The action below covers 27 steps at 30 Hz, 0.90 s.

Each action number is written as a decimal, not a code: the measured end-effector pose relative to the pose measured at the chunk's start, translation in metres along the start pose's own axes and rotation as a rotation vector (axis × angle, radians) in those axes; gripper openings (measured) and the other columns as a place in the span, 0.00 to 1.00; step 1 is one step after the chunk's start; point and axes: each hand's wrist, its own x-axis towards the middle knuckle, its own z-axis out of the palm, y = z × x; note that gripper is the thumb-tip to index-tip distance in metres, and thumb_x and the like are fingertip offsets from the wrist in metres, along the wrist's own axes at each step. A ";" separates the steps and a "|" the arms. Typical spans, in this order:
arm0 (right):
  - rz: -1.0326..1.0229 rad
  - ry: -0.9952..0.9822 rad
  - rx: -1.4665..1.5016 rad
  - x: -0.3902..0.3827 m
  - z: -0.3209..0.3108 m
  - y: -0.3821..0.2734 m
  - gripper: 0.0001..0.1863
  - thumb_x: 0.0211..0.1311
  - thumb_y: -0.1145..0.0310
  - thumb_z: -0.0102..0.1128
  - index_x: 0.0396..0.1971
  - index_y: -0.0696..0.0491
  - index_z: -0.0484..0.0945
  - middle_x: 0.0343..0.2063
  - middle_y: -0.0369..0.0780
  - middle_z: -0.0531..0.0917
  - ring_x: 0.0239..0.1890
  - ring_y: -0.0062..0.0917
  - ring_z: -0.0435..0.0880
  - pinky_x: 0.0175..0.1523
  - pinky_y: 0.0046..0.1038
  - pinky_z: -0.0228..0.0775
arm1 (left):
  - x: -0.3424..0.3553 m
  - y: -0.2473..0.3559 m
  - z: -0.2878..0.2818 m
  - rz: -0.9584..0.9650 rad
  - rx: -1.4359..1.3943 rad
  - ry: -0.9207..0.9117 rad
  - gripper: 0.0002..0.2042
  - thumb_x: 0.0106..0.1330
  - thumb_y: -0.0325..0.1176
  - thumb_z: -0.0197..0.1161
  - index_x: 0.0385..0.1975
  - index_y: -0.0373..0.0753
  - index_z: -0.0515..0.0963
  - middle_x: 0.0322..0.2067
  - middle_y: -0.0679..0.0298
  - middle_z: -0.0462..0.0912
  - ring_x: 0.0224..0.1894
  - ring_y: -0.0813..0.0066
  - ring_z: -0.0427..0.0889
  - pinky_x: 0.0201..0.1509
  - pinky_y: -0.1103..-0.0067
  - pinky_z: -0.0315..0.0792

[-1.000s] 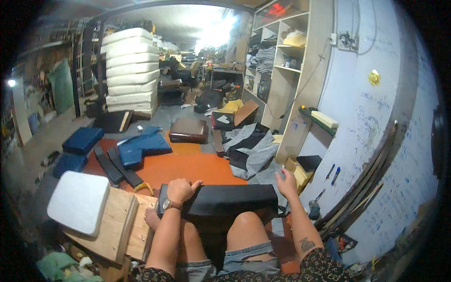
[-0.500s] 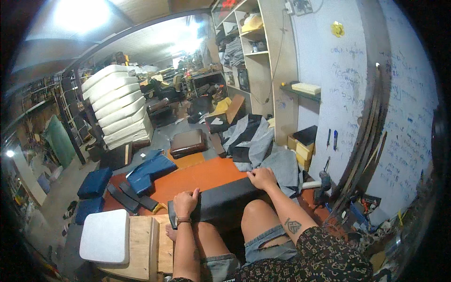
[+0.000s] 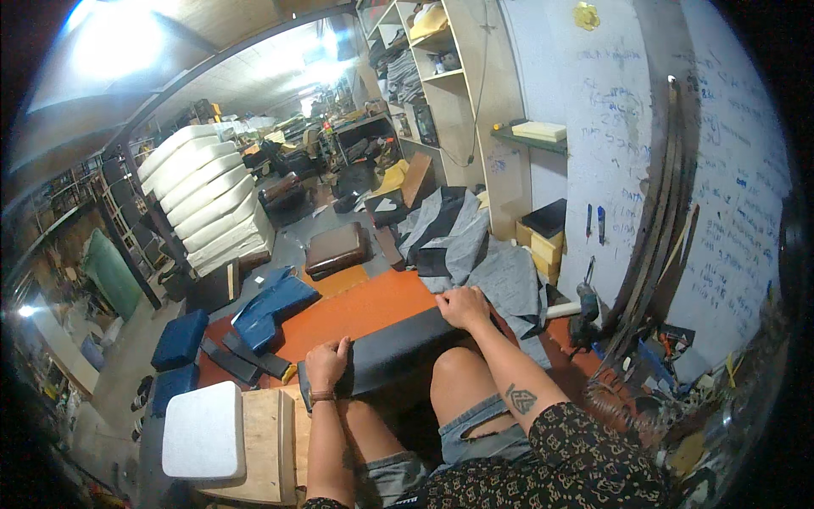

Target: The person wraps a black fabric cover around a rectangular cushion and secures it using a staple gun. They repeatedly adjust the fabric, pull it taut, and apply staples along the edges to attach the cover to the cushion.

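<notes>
On lap: black upholstered cushion (image 3: 398, 349), lying across the knees.
Left hand (image 3: 327, 363): clamped on cushion's 9 o'clock end.
Right hand (image 3: 463, 307): fingers closed over its 2 o'clock end.
12 o'clock: orange mat (image 3: 356, 310).

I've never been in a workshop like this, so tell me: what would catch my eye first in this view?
First, the long black cushion across the seated person's knees, gripped at its ends by the left hand and the right hand. Just beyond it lies a bright orange sheet on the floor. At back left a tall stack of white foam cushions stands out.
</notes>
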 end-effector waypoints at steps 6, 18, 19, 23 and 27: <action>0.002 -0.027 0.036 -0.008 -0.006 -0.010 0.23 0.73 0.50 0.54 0.37 0.50 0.92 0.37 0.51 0.91 0.45 0.48 0.89 0.63 0.50 0.70 | -0.007 0.004 -0.010 -0.053 -0.010 -0.071 0.26 0.74 0.58 0.59 0.31 0.40 0.91 0.33 0.47 0.89 0.40 0.44 0.88 0.47 0.56 0.80; -0.001 -0.031 -0.023 -0.004 -0.006 -0.008 0.21 0.73 0.52 0.56 0.37 0.51 0.92 0.38 0.50 0.91 0.46 0.48 0.88 0.60 0.49 0.71 | -0.004 0.003 -0.008 -0.048 -0.025 -0.080 0.26 0.75 0.59 0.58 0.35 0.42 0.92 0.34 0.48 0.90 0.40 0.45 0.89 0.48 0.57 0.81; -0.009 -0.029 -0.020 -0.004 -0.008 -0.009 0.21 0.73 0.52 0.56 0.37 0.51 0.92 0.38 0.50 0.91 0.46 0.48 0.88 0.59 0.49 0.71 | -0.003 0.002 -0.007 -0.049 -0.012 -0.091 0.25 0.75 0.58 0.59 0.36 0.42 0.92 0.34 0.49 0.90 0.40 0.46 0.89 0.48 0.57 0.81; -0.043 0.012 -0.032 -0.003 -0.006 -0.004 0.22 0.74 0.52 0.55 0.37 0.51 0.92 0.37 0.50 0.91 0.44 0.48 0.89 0.58 0.49 0.72 | -0.002 0.007 -0.008 -0.044 -0.011 -0.074 0.25 0.74 0.58 0.60 0.36 0.41 0.92 0.35 0.48 0.90 0.40 0.45 0.89 0.48 0.57 0.81; -0.038 -0.013 0.005 -0.007 -0.010 -0.012 0.22 0.74 0.51 0.55 0.37 0.51 0.92 0.37 0.50 0.91 0.42 0.48 0.89 0.57 0.48 0.73 | -0.006 0.002 -0.010 -0.044 -0.038 -0.065 0.26 0.74 0.59 0.60 0.36 0.41 0.92 0.35 0.48 0.90 0.40 0.45 0.89 0.48 0.57 0.81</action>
